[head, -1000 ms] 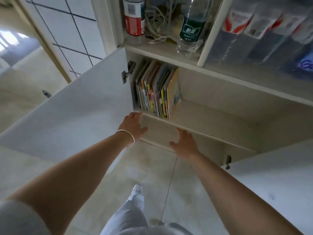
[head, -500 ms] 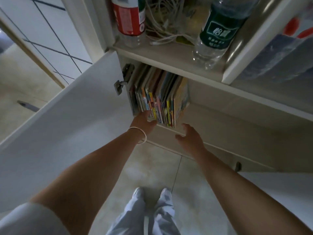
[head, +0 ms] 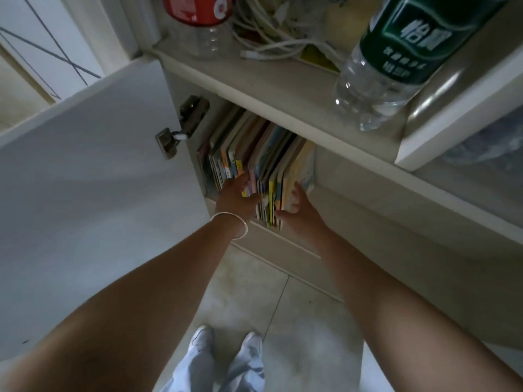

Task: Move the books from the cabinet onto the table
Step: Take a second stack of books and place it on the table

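- Cabinet door [head: 93, 176], white, stands swung open across the left of the frame, its hinge [head: 181, 125] at centre-left.
- Cabinet [head: 283, 100] fills the upper right, its pale shelf edge running diagonally.
- Tiled floor [head: 283, 321] lies at the bottom centre, below the person's two forearms.
- Green-labelled bottle [head: 396, 58] stands on the top shelf, upper right; a red-labelled bottle [head: 201, 18] and white cables [head: 271, 38] sit at top centre.
- Books [head: 260, 162] stand upright in a row in the lower compartment, frame centre.
- Left hand [head: 236, 198], a bangle [head: 230, 227] on its wrist, touches the spines with fingers extended.
- Right hand [head: 297, 207] touches the row's right end, fingers straight.
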